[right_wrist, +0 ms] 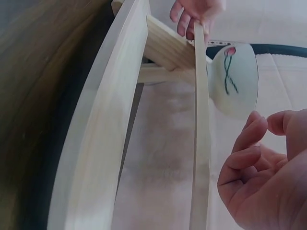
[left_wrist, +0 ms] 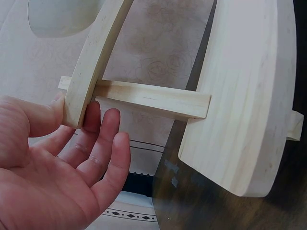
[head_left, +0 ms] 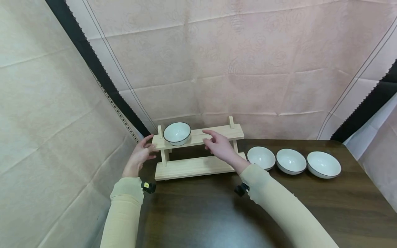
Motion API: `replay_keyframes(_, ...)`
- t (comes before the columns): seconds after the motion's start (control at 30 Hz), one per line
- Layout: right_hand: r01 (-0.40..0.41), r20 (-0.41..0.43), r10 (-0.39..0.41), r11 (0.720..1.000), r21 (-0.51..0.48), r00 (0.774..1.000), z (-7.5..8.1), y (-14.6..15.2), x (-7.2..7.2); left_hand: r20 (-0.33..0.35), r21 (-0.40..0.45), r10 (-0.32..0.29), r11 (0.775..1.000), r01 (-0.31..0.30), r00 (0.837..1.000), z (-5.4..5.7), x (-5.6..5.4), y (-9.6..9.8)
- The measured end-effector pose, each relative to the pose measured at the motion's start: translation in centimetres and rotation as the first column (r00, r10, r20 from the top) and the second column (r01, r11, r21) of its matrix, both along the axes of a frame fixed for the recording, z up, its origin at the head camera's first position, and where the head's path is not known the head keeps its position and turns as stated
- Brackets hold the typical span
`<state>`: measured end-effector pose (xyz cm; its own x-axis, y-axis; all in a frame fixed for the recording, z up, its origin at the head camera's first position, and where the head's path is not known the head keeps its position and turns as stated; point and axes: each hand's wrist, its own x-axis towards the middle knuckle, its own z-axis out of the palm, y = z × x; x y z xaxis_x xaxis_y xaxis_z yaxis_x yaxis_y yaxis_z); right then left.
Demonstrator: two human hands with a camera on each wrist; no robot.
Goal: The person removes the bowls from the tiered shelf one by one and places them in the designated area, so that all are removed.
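Note:
A two-tier wooden rack (head_left: 198, 167) stands on the table. On the left part of its upper board sits a white bowl (head_left: 177, 132) with a dark rim; a red flower with a green stem shows on the outside of that bowl (right_wrist: 235, 79) in the right wrist view. My left hand (head_left: 140, 155) pinches the left end of the upper board (left_wrist: 88, 72), thumb on top and fingertips underneath. Above the right half of the rack is my right hand (head_left: 221, 146), to the right of the bowl. Its fingers (right_wrist: 240, 165) are loosely bent and hold nothing.
Right of the rack, three more white bowls stand in a row: one near the rack (head_left: 261, 157), a middle bowl (head_left: 291, 161) and a far right bowl (head_left: 324, 164). The dark wooden table (head_left: 198, 210) meets pale cloth walls (head_left: 248, 69) behind and at the sides.

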<state>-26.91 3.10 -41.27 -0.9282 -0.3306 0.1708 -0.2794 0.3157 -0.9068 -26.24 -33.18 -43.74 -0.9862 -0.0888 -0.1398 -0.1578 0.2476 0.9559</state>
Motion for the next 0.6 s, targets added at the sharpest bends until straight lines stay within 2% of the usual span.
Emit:
replay_keyframes(0.27,-0.009,0.024,0.008,0.998,0.066,1.000,0.9,-2.8,0.1,-0.008,-0.017,0.005,1.000,-0.006,1.000,-0.1,-0.1,0.1)
replay_keyframes(0.6,-0.010,0.067,0.008,0.999,0.040,0.998,1.3,-5.2,0.3,0.007,-0.020,0.021,1.000,-0.021,1.000,-0.2,-0.2,0.2)
